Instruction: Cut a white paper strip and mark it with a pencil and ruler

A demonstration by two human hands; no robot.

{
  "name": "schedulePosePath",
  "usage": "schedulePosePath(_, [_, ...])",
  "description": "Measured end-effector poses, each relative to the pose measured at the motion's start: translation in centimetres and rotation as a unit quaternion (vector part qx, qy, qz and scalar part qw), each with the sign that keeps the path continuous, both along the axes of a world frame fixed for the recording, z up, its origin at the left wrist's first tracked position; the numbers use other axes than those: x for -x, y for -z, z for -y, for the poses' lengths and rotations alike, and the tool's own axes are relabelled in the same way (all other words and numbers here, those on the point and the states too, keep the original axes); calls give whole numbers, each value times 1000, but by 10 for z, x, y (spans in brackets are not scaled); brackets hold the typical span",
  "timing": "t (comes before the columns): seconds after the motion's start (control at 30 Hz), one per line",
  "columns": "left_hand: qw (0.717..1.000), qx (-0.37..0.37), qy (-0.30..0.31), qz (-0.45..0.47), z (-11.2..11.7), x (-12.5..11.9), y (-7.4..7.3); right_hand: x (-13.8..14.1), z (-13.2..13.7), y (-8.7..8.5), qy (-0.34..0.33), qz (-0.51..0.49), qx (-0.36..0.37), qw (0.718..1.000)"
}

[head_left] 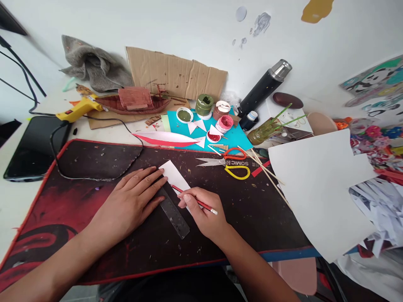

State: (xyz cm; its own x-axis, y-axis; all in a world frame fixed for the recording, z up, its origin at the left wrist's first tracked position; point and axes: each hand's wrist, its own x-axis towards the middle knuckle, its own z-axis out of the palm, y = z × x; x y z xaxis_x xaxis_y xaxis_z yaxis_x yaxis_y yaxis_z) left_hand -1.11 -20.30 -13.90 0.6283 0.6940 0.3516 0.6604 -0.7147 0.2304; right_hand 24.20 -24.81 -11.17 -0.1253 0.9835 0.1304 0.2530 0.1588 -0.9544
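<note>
My left hand (134, 197) lies flat with its fingers stretched out, pressing on a dark ruler (174, 216) and reaching the edge of a small white piece of paper (174, 173). The ruler lies slantwise along the paper, and its upper part is hidden under my fingers. In my right hand (204, 214) is a red pencil (201, 204) with a white eraser end. Its tip touches the paper near the ruler's edge. My right fingers cover the paper's lower part.
Scissors (225, 162) and thin sticks (267, 172) lie beyond my right hand. Behind are a red-and-white paper boat shape (170, 139), open paint jars (204, 105), a brown model boat (132, 102) and a yellow glue gun (78, 109) with its cable. A large white sheet (315, 188) overhangs the right edge.
</note>
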Motion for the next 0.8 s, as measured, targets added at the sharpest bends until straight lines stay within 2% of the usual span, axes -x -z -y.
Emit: schedulePosePath(0.8, [1000,18,-5,10,1,0,0,-1,1,0,1,-4,4,1000])
